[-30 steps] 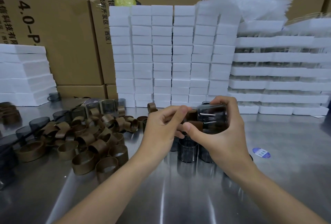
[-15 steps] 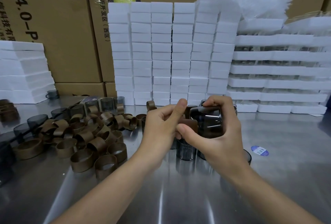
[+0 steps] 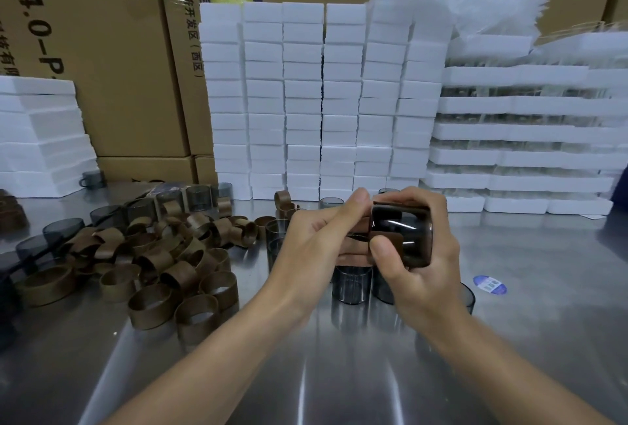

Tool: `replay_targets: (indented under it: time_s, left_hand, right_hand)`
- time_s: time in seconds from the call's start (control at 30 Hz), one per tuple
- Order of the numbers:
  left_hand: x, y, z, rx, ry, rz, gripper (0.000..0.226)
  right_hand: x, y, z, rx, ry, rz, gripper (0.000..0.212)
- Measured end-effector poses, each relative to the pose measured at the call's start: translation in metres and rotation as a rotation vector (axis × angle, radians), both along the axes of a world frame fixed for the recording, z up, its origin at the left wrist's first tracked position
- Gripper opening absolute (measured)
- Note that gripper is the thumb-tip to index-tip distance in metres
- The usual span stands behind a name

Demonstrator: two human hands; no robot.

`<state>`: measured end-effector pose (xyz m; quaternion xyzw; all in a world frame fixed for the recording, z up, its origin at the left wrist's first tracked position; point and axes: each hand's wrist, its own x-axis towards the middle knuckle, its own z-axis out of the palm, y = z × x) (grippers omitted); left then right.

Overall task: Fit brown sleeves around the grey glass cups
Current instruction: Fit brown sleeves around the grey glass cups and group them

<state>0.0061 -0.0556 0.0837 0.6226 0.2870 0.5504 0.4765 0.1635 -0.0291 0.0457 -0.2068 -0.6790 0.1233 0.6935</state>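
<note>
1. Head view: the right hand (image 3: 424, 268) grips a grey glass cup (image 3: 409, 237) on its side above the tabletop (image 3: 339, 373); the left hand (image 3: 312, 248) pinches the brown sleeve (image 3: 390, 238) at the cup's left end.
2. Bare cups (image 3: 351, 285) stand just below the hands; loose sleeves (image 3: 153, 261) are heaped at the left; white foam blocks (image 3: 306, 101) are stacked behind.

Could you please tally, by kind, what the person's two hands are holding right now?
grey glass cup, gripped by the right hand: 1
brown sleeve, pinched by the left hand: 1
total: 2
</note>
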Motion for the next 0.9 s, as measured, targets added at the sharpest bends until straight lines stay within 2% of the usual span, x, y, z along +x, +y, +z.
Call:
replay_targets:
  time_s: [0.1, 0.23, 0.3, 0.47, 0.63, 0.9]
  left_hand:
    - [-0.003, 0.005, 0.000, 0.011, 0.040, -0.006, 0.035]
    - [-0.021, 0.012, 0.009, 0.009, 0.127, -0.116, 0.043]
    - [-0.028, 0.013, 0.011, 0.028, 0.181, -0.165, 0.043]
    - [-0.031, 0.017, 0.008, 0.049, 0.224, -0.136, 0.057]
    - [-0.032, 0.014, 0.010, 0.126, 0.239, -0.177, 0.041]
    - [-0.032, 0.015, 0.010, 0.136, 0.230, -0.213, 0.042]
  right_hand:
    - [0.003, 0.000, 0.002, -0.055, -0.028, 0.019, 0.048]
    - [0.008, -0.001, 0.007, -0.090, -0.108, 0.035, 0.073]
    - [0.010, -0.002, 0.008, -0.109, -0.132, 0.028, 0.078]
    - [0.009, -0.001, 0.003, -0.107, -0.168, 0.033, 0.076]
    - [0.011, -0.001, -0.002, -0.085, -0.219, 0.029, 0.080]
    - [0.014, -0.001, -0.002, -0.112, -0.308, 0.028, 0.080]
